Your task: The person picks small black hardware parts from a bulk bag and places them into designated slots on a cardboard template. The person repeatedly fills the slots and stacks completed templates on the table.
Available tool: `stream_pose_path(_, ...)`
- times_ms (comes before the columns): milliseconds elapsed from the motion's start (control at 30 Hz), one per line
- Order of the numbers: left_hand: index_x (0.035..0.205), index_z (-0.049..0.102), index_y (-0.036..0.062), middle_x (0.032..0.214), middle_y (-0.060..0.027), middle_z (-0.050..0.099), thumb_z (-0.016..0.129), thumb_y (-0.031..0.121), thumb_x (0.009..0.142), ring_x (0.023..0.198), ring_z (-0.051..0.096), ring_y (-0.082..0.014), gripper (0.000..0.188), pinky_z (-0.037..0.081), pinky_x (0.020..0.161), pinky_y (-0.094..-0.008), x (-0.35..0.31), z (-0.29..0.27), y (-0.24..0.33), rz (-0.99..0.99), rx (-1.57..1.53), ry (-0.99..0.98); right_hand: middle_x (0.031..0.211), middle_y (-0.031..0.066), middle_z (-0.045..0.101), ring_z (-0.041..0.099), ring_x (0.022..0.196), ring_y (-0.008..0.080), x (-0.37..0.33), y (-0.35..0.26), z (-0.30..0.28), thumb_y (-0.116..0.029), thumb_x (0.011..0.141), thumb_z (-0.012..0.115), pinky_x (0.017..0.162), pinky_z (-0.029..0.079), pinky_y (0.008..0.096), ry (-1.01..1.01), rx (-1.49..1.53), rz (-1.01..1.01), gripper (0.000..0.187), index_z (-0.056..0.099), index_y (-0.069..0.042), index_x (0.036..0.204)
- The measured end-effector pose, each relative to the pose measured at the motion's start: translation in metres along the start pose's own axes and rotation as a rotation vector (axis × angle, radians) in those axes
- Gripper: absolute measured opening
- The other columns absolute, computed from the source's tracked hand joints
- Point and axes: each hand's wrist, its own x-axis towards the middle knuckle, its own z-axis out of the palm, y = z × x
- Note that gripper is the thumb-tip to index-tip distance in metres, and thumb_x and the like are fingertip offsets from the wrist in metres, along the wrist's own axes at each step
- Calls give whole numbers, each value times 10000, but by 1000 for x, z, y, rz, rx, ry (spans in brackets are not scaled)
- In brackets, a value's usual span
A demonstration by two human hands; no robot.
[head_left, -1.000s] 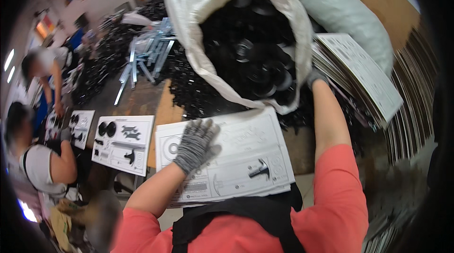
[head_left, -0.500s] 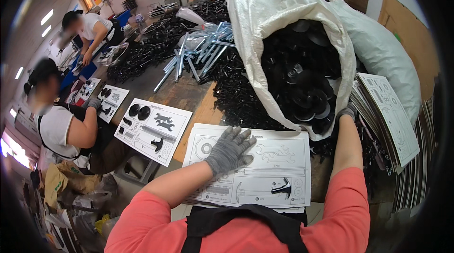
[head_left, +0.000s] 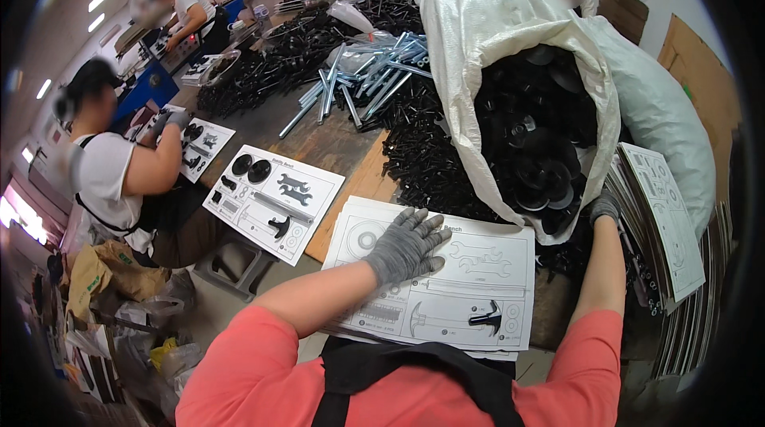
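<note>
My left hand (head_left: 409, 247), in a grey glove, lies flat with fingers spread on a stack of white printed cards (head_left: 510, 293) at the table's near edge. The top card carries outline drawings of wrenches, rings and a bar. A black T-shaped piece (head_left: 484, 318) rests near its lower right. My right hand (head_left: 603, 207), gloved too, is at the right rim of a big white woven sack (head_left: 466, 112); its fingers are mostly hidden, so its grip cannot be made out. Inside the sack's wide mouth are many black discs (head_left: 550, 180).
Left of my stack lies another card (head_left: 319, 192) bearing black discs, wrenches and a T-shaped piece. Silvery tubes (head_left: 374, 80) and heaps of small black parts (head_left: 426, 156) cover the table behind. More cards (head_left: 665, 220) stand at right. A co-worker (head_left: 119, 156) sits at left.
The view has shifted, so the scene sits farther right. My left hand stays flat on the cards and my right stays by the sack. The left co-worker's hands have moved over their card.
</note>
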Motion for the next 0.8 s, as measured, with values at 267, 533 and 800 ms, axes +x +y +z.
stream_pose_path(267,1357,382,153,1433,-108,310,350,523,880,1342,228,-313,605,87,1111,-429,4,10,-1,42,32,57,1107,219,580,536,1057,370,42,92,38,-235,903,366,882,419,425,480,144,-228,360,546,-57,1159)
stream_pose_path(533,1359,379,147,1434,-103,309,345,530,881,1344,221,-314,613,87,1111,-422,2,17,-5,23,56,56,1058,192,608,571,1008,309,-37,96,14,-115,880,495,874,429,368,582,112,-305,235,599,-16,1066)
stream_pose_path(800,1311,440,112,1385,-136,379,468,483,841,1307,285,-331,600,139,1101,-424,4,17,-8,77,-37,148,999,128,621,576,897,229,-85,115,4,-175,885,538,809,440,325,734,537,-260,235,583,-36,1069)
